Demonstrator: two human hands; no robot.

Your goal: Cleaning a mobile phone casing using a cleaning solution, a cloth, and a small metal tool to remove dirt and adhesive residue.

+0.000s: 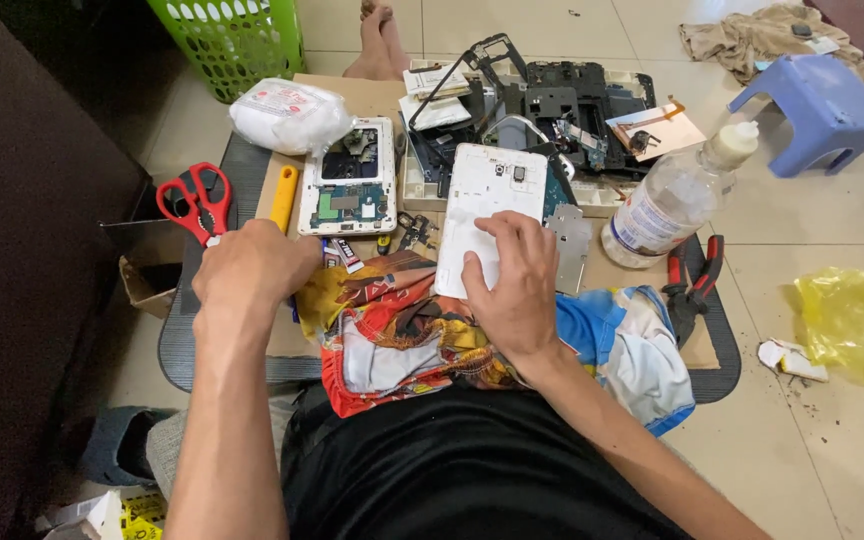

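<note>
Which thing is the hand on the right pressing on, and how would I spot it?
Find the cardboard sheet on the floor. Near its middle lies a white tablet back cover, under the right hand. Unlike the opened tablet beside it, it's plain white.

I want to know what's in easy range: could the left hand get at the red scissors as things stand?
Probably yes. The left hand is a closed fist just right of the red scissors, which lie uncovered with nothing between them; what the fist holds can't be seen.

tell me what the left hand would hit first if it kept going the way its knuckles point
Probably the red-handled scissors, just up and left of the left hand; the yellow tool handle lies close beside that line. Depth is hard to judge.
</note>
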